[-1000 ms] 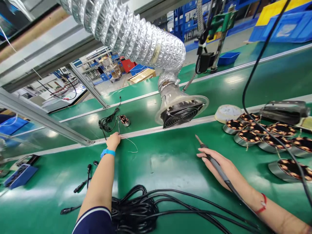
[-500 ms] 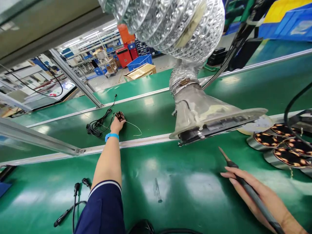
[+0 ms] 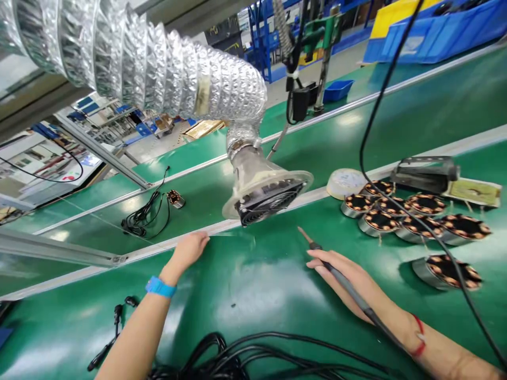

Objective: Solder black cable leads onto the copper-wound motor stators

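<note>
My right hand point(image 3: 348, 279) is closed around a soldering iron point(image 3: 344, 282), its brown tip pointing up and left above the green bench. My left hand point(image 3: 190, 249), with fingers pinched, is at the metal rail along the bench. A thin, pale strand of solder wire point(image 3: 227, 234) runs from those fingers to the right, blurred. Beyond the rail, a motor stator point(image 3: 175, 199) with copper windings lies beside a coiled black cable point(image 3: 138, 219). Several more stators point(image 3: 378, 222) stand grouped beyond my right hand, with one stator point(image 3: 446, 272) nearer to me.
A fume extraction hood point(image 3: 269, 195) on a silver flexible duct point(image 3: 158, 74) hangs between my hands. Black cables point(image 3: 277, 343) lie along the front edge, with connectors point(image 3: 118, 314) at left. A black cord point(image 3: 380, 100) crosses the right side. Round tape-like roll point(image 3: 345, 183) sits by the stators.
My left hand has let go of the stator beyond the rail and drawn back toward me with the solder wire. The view has swung right; my right hand still holds the iron.
</note>
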A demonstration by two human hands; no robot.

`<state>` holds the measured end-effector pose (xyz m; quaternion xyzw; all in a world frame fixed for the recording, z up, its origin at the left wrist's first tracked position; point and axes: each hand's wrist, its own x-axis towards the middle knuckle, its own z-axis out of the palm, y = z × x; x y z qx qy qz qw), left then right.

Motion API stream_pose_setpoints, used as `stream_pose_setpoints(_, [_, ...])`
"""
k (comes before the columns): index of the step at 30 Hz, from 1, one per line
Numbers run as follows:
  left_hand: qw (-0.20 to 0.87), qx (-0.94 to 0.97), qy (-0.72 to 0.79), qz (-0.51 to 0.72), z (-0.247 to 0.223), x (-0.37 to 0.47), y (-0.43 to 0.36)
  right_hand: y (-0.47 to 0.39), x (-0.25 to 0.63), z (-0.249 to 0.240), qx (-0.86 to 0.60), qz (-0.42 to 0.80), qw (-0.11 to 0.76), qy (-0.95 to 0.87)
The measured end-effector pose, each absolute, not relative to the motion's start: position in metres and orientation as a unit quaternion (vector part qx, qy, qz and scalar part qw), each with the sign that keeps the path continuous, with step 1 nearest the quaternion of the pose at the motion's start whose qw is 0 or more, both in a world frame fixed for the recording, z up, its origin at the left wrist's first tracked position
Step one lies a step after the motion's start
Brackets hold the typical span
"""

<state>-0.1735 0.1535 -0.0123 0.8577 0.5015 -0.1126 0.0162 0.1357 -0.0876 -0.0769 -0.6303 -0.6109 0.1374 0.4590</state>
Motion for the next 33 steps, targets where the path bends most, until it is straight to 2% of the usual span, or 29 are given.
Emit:
stream_pose_setpoints(4, [0.018, 0.903, 0.39, -0.176, -0.014, -0.132, 0.07, -0.092, 0.126, -0.078, -0.606, 0.201, 0.462, -0.616])
stream_pose_setpoints(9, [-0.013, 0.925, 0.334, -0.181, -0.006, -0.057, -0.007, -0.102, 0.12, -0.067, -0.569, 0.295, 0.452, -0.62])
stream_pose_setpoints(12, [-0.036, 0.916, 0.364, -0.166, 0.003, -0.017, -0.029, -0.107, 0.115, -0.06, -0.518, 0.379, 0.492, -0.588])
stream_pose_setpoints(15, [-0.038, 0.876, 0.461, -0.137, 0.013, 0.004, -0.034, -0.108, 0.112, -0.057, -0.472, 0.435, 0.542, -0.543])
stream_pose_setpoints(21, [-0.013, 0.815, 0.562, -0.137, 0.025, -0.015, -0.029, -0.103, 0.125, -0.055, -0.504, 0.401, 0.577, -0.502])
stream_pose_setpoints(27, [0.012, 0.786, 0.594, -0.169, 0.021, -0.052, -0.038, -0.1, 0.14, -0.051, -0.523, 0.373, 0.542, -0.542])
stream_pose_setpoints(30, [0.03, 0.828, 0.542, -0.145, 0.015, -0.048, -0.052, -0.101, 0.14, -0.052, -0.525, 0.367, 0.506, -0.578])
stream_pose_setpoints(33, [0.096, 0.885, 0.443, -0.101, 0.008, -0.034, -0.066, -0.104, 0.137, -0.052, -0.511, 0.367, 0.447, -0.636])
